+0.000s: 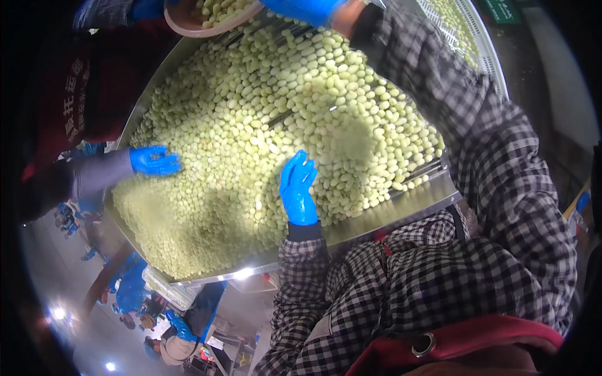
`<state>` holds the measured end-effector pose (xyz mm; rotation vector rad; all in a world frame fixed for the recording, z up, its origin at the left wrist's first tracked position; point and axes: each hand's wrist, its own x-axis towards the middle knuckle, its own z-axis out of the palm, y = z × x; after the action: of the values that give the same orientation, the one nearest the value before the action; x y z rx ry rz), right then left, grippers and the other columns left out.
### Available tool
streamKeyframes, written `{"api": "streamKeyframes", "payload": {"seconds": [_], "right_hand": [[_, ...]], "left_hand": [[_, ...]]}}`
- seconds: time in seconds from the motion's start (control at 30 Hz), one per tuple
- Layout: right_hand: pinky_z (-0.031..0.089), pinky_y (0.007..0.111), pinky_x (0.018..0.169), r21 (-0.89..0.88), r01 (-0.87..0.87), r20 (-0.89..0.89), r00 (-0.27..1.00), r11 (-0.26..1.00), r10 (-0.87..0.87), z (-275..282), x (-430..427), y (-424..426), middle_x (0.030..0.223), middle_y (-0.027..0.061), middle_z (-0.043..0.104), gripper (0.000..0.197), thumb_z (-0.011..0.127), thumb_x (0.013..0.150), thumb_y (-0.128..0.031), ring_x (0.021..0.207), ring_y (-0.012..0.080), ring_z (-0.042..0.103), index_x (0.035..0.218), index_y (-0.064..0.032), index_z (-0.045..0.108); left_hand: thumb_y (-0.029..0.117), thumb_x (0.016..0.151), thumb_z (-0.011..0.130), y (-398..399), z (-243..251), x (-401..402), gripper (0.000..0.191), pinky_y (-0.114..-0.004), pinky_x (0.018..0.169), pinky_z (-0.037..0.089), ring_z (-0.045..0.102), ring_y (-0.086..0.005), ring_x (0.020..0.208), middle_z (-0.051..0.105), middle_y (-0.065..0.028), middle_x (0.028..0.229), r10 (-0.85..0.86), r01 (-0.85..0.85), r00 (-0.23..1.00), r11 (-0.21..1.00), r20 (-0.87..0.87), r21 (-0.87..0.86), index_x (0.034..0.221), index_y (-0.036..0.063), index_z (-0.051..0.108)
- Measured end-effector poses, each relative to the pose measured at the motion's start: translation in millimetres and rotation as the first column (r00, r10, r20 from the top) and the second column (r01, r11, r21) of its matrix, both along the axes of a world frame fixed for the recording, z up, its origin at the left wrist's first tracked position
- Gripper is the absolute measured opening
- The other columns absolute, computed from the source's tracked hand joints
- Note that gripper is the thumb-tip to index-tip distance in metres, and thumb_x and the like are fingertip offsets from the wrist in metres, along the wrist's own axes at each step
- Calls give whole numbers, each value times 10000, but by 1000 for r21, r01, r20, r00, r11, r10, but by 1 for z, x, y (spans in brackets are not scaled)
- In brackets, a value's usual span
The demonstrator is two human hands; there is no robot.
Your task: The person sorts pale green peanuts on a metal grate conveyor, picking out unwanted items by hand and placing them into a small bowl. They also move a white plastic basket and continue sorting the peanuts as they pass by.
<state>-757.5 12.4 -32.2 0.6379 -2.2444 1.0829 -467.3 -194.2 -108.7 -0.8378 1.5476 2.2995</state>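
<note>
A broad metal sorting tray (400,207) with slatted bars holds a thick spread of pale green oval fruit, likely grapes (254,141). My left hand (298,190), in a blue glove, is over the fruit near the tray's near side, fingers slightly apart and holding nothing that I can see. At the top edge, my right hand (305,9), also in a blue glove, is partly cut off beside a pinkish bowl (188,29) of the same fruit. Whether it touches the bowl is unclear.
A co-worker's gloved hand (155,160) reaches over the fruit from the left; a dark red garment shows behind it. At the upper right stands a white perforated basket (491,61) with more fruit. Several people are at the lower left beyond the tray.
</note>
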Motion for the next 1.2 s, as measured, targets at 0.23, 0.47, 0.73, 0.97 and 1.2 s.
{"api": "streamKeyframes", "payload": {"seconds": [0.23,0.47,0.73,0.97,1.2], "right_hand": [[534,312,599,117,-248,206,953,962,221,-52,80,43,842,94,665,261,627,853,-157,608,185,612,1106,-94,633],[195,481,1147,537,-297,451,892,790,30,-121,291,44,1289,64,544,400,605,810,-150,1187,269,499,1208,-125,575],[463,394,826,281,-207,532,846,937,27,-132,191,-13,1127,105,621,306,595,841,-86,933,298,593,1146,-82,623],[482,404,900,726,-482,589,804,491,-83,-159,116,-64,1111,130,619,400,727,746,-252,1063,313,582,1087,-60,649],[525,380,779,670,-430,597,796,605,-96,-135,141,-50,986,115,651,417,683,789,-359,958,279,627,1078,-60,649]], "left_hand": [[58,877,599,-35,-16,30,359,-284,893,477,574,-164,1036,580,-85,1223,55,-46,998,978,41,-206,1232,16,568],[9,861,621,-11,-40,27,284,-256,761,491,563,-129,863,579,-72,1090,-340,157,937,613,-79,-774,1137,72,639],[237,813,625,22,-55,-21,288,-405,853,473,551,-288,985,585,-78,1120,-686,153,707,-87,170,-984,1076,123,650],[191,819,633,28,-47,6,235,-397,772,509,579,-297,946,605,-87,1080,-620,103,781,10,74,-995,1037,108,648],[164,879,630,33,-55,2,208,-319,728,508,590,-217,899,603,-60,1061,-282,116,942,781,-182,-614,1081,110,619]]}}
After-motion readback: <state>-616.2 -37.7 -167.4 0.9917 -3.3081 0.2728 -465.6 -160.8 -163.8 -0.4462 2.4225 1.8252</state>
